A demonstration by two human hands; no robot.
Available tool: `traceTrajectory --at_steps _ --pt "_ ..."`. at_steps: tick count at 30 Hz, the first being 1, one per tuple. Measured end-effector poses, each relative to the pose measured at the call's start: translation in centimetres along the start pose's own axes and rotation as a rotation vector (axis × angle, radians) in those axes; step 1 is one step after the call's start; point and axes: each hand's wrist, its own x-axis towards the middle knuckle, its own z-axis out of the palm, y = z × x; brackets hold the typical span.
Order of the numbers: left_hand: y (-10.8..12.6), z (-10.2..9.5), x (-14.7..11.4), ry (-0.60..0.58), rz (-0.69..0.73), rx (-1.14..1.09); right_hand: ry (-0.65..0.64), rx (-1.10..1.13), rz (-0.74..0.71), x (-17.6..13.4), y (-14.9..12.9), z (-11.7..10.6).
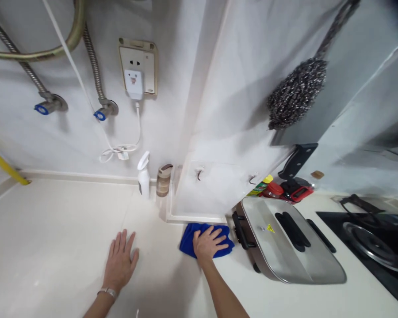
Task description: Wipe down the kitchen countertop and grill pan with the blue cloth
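Under my right hand (208, 242) a blue cloth (189, 240) lies on the white countertop (69, 229), against the foot of the wall column. The fingers of that hand are spread flat and press on the cloth. To the left, my left hand (119, 263) rests palm down on the bare counter, fingers stretched out, with a bracelet at the wrist. Right beside the cloth stands an electric pan (262, 247) with a glass lid and black handles. A white spray bottle (143, 176) and a brownish lidded bottle (163, 180) stand by the back wall.
A steel-wool scrubber (296, 95) and a cleaver (298, 161) hang on the column. Jars (272, 190) stand behind the pan. At the far right is a black stove (368, 243). A plug (133, 84) with its cord, blue-handled valves (101, 115) and a yellow pipe (6, 165) line the wall.
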Motion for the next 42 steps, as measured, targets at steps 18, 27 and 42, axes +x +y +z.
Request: traceTrajectory --at_steps 18,27,42 --pt "0.2 -1.0 -0.2 -0.079 -0.096 -0.068 -0.382 0.408 -1.045 -10.7 -5.8 -6.9" --pt "-0.3 -0.8 -0.1 -0.041 -0.114 -0.11 -0.265 0.372 -0.708 -10.9 4.0 -5.1" --pt "10.7 -1.3 1.4 -0.337 0.063 -0.372 -0.08 0.784 -0.319 -9.6 12.7 -2.2"
